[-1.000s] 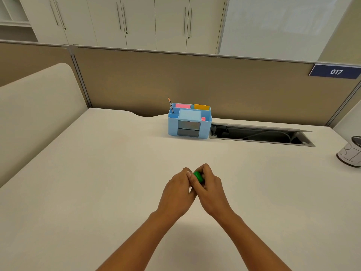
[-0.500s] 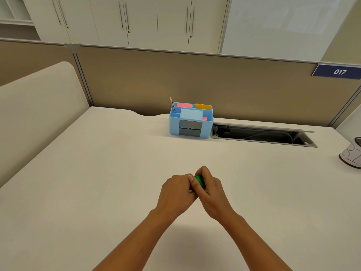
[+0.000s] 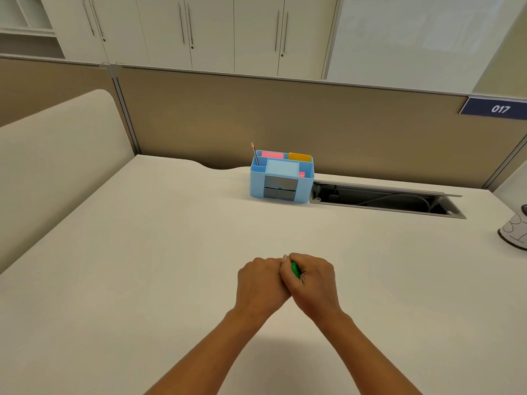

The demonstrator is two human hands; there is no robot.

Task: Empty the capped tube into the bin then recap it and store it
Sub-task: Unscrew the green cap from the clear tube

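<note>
My two hands meet knuckle to knuckle above the middle of the white desk. My right hand point(image 3: 312, 280) is closed around a small green cap point(image 3: 295, 269), of which only a sliver shows between the fingers. Pressed against it, my left hand point(image 3: 261, 282) is closed as well, and whatever it holds is hidden inside the fist; the tube body cannot be seen. A light blue desk organizer point(image 3: 281, 178) with several compartments stands at the back of the desk, well beyond both hands.
The organizer holds a pencil point(image 3: 254, 153), pink and orange note pads. An open cable tray slot point(image 3: 385, 199) lies to its right. A patterned grey-white object point(image 3: 514, 230) sits at the right edge. A beige partition wall point(image 3: 313, 124) rises behind.
Both hands stayed joined at the same spot. The right hand has rolled further over the green cap, so less green shows than before.
</note>
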